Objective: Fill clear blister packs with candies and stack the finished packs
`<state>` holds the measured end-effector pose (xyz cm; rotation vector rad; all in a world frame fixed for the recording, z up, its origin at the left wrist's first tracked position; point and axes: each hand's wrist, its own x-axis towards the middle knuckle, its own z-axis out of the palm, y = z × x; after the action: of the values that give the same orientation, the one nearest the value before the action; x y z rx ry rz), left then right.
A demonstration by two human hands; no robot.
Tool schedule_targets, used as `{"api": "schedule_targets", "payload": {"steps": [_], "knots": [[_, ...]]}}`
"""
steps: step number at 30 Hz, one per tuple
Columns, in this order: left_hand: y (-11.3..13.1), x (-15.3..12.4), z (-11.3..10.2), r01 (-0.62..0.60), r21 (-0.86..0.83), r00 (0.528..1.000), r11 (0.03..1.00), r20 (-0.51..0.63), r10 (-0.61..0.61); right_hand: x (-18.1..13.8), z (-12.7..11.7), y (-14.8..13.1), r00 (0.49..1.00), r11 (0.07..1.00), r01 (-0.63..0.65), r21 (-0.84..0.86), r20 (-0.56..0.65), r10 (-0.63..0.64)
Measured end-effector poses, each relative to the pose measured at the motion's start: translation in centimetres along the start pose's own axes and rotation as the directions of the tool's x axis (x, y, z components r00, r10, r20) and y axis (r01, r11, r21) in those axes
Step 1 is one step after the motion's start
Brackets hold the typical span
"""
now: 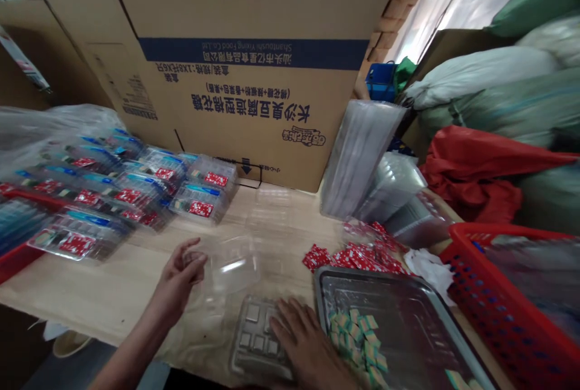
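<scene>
One container (232,270), long axis seemingly crosswise.

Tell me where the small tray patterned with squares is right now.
In the head view, the small tray lies at the bottom, just left of centre, partly under the right hand and left of the large grey tray.

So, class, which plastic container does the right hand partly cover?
The tray with square compartments, lowest in view: the right hand lies across its right side, while the other plastic containers sit clear of that hand.
</scene>
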<state>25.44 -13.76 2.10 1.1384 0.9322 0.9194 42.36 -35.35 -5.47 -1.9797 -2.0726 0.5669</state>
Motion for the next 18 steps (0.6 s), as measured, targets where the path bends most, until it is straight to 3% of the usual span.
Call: {"api": "schedule_targets", "payload": {"steps": [3, 6, 10, 14, 16, 18], "knots": [[0.2, 0.5, -0.2, 0.31, -0.129, 0.948, 0.942, 0.109, -0.298, 0.5, 0.0, -0.3, 0.995, 0.997, -0.056, 0.057, 0.086, 0.051], [-0.2, 0.3, 0.3, 0.483, -0.199, 0.875, 0.853, 0.09, -0.475, 1.0, -1.4, -1.2, 0.983, 0.994, -0.103, 0.038, 0.155, 0.096], [-0.7, 0.1, 0.9, 0.51, -0.241, 0.858, 0.826, 0.08, -0.507, 1.5, -3.0, -2.0, 0.974, 0.995, -0.099, 0.0, 0.204, 0.097], [-1.0, 0.4, 0.3, 0.525, -0.272, 0.851, 0.806, 0.136, -0.508, 1.3, -3.4, -2.4, 0.995, 0.996, -0.08, 0.038, 0.07, 0.077], [-1.2, 0.7, -0.1, 0.519, -0.271, 0.851, 0.811, 0.077, -0.519, 0.5, -3.9, -2.9, 0.997, 0.994, -0.071, 0.088, -0.006, 0.071], [-1.5, 0.8, -0.1, 0.425, -0.16, 0.901, 0.891, -0.026, -0.434, -1.3, -5.3, -3.2, 0.993, 0.986, -0.082, 0.146, -0.069, 0.092]]}}
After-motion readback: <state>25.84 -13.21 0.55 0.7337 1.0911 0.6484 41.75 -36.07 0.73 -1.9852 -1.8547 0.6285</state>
